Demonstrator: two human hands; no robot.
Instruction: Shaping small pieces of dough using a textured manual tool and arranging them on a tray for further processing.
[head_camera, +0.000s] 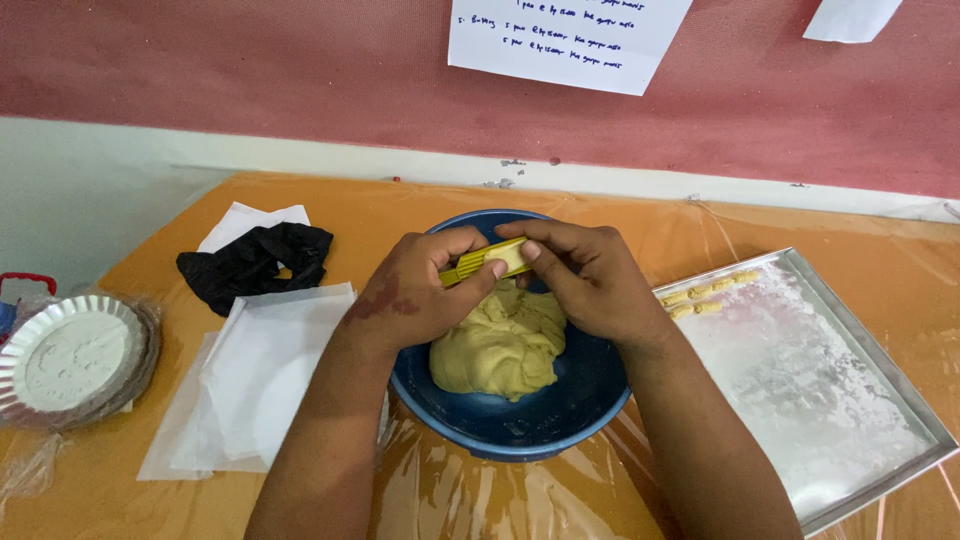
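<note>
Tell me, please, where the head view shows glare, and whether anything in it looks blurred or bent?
In the head view, glare streaks the clear plastic sheet over the orange table, mostly in front of the blue bowl. The floured metal tray looks pale and washed out. The left hand, right hand and yellow ridged mould are sharp. The wall's white band bows slightly, a wide-lens effect.

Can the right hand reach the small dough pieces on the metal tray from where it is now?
Probably yes. The right hand is over the blue bowl, and the dough pieces lie at the near corner of the tray beside it. Nothing stands between, but the hand is now busy on the yellow mould.
</note>
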